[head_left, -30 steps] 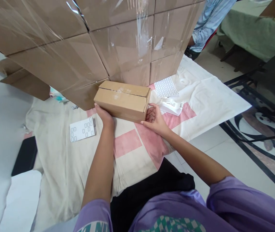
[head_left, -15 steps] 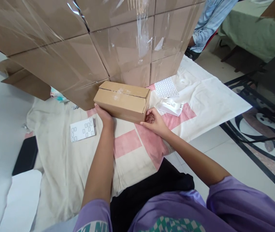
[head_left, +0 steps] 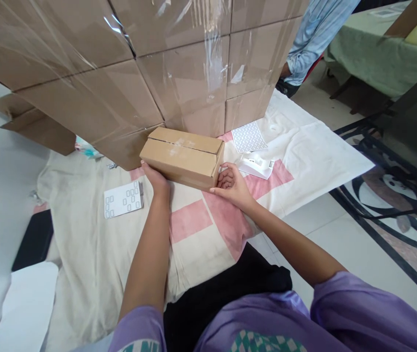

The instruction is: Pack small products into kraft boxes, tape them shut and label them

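A small closed cardboard box (head_left: 181, 154) lies on the cloth-covered bed, against the bottom of a taller wall of boxes. Two flaps meet along its top, and scuffed or taped patches show near the middle of the seam. My left hand (head_left: 156, 180) holds its near left corner, the fingers partly hidden behind the cardboard. At the opposite end, my right hand (head_left: 232, 186) has curled fingers at the right side and its thumb by the lower front corner. Just right of that hand sits a white tape dispenser (head_left: 256, 165), beside a sheet of printed labels (head_left: 248, 137).
Stacked cartons (head_left: 190, 73) under clear plastic wrap rise behind the box. A partly used label sheet (head_left: 123, 199) lies left of my left arm. Farther left are loose cardboard flaps (head_left: 43, 129) and a black flat object (head_left: 34, 239). Another person's sleeve (head_left: 304, 44) shows beyond the stack.
The view has shifted slightly. Both hands stay at the ends of the box, and the curled fingers of my right hand show a little more.
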The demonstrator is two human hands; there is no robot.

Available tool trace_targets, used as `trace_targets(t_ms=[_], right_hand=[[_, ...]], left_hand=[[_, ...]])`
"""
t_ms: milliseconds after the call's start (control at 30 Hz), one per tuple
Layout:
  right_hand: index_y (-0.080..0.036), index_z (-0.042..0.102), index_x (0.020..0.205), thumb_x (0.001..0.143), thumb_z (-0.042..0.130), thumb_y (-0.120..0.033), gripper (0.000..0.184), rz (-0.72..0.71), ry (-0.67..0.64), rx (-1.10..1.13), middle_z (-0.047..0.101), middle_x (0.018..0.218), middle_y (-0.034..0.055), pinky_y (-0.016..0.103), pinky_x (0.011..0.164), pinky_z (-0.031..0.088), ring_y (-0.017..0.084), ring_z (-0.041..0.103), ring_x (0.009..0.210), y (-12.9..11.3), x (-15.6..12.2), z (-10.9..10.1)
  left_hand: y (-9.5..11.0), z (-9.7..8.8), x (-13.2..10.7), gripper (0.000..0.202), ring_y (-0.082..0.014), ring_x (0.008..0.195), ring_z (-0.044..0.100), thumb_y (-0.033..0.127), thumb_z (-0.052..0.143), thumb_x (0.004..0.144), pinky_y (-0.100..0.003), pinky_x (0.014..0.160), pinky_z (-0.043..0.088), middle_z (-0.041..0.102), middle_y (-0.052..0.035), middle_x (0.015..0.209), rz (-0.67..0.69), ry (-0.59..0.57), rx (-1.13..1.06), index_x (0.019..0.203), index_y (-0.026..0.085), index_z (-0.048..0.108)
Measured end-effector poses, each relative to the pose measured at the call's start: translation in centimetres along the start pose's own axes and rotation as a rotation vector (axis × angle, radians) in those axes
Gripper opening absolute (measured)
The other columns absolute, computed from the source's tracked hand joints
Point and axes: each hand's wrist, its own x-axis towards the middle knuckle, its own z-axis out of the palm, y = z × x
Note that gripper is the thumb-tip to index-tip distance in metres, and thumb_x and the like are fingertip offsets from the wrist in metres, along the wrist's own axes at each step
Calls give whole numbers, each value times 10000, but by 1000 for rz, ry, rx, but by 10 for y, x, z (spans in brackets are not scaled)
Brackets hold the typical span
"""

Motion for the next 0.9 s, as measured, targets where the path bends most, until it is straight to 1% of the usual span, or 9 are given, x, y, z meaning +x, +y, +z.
trace_targets(t_ms=[100,200,267,367,433,500,667,767,900], right_hand=[[-267,498,1081,609,942,-423,667,16,-23,-37,541,811,-60,260,585,416,123,539,669,-1,0,1],[-237,485,890,651,912,-446,532,47,-43,-86,522,754,-62,259,570,392,110,500,631,-2,-1,2],[-245,464,924,658,905,-445,552,49,-7,-62,529,789,-63,256,575,408,108,514,639,-1,-2,2],[-286,426,1130,641,915,-419,704,39,44,-13,539,871,-69,249,587,442,107,562,662,1,-2,1],[-318,385,1274,643,919,-405,831,45,38,-13,537,892,-68,255,589,459,112,585,663,2,-2,0],[-329,378,1334,654,918,-406,871,51,20,-17,535,899,-62,269,592,473,119,596,661,3,-2,-1],[-323,415,1301,643,931,-411,841,35,8,-3,535,873,-62,282,610,480,123,571,660,3,0,-2],[-314,428,1253,617,946,-403,825,26,1,2,524,830,-71,265,592,446,126,541,667,1,1,-1],[-260,465,983,668,910,-413,567,40,-42,5,482,755,-77,245,580,393,109,485,649,-1,0,1]], left_hand=[[2,1,0,542,-151,1443,485,506,268,1059,-269,1251,311,663,-49,1392,-14,0,-5,1294,200,649],[3,1,-1,531,-148,1432,495,496,276,1060,-262,1245,317,670,-45,1380,-10,8,-2,1267,198,663],[1,1,-1,529,-149,1426,499,516,298,1053,-259,1241,320,678,-44,1365,-1,1,5,1251,197,671],[-1,1,-1,542,-165,1408,517,565,336,1033,-271,1240,329,681,-50,1357,8,-5,12,1233,197,679],[-2,0,-1,544,-171,1408,520,580,346,1024,-278,1243,328,670,-50,1374,9,1,8,1234,204,679],[-3,0,0,550,-169,1426,503,592,340,1022,-281,1251,314,656,-47,1395,0,7,6,1243,215,674],[-2,-2,-1,634,-177,1471,453,695,318,1000,-304,1271,285,648,-47,1403,-19,-35,35,1268,233,662],[1,0,-2,605,-188,1467,459,661,316,1013,-312,1267,304,662,-45,1381,-23,-18,27,1236,228,676],[4,4,-4,535,-178,1433,494,563,315,1039,-299,1250,333,690,-45,1330,-28,-1,-1,1199,212,685]])
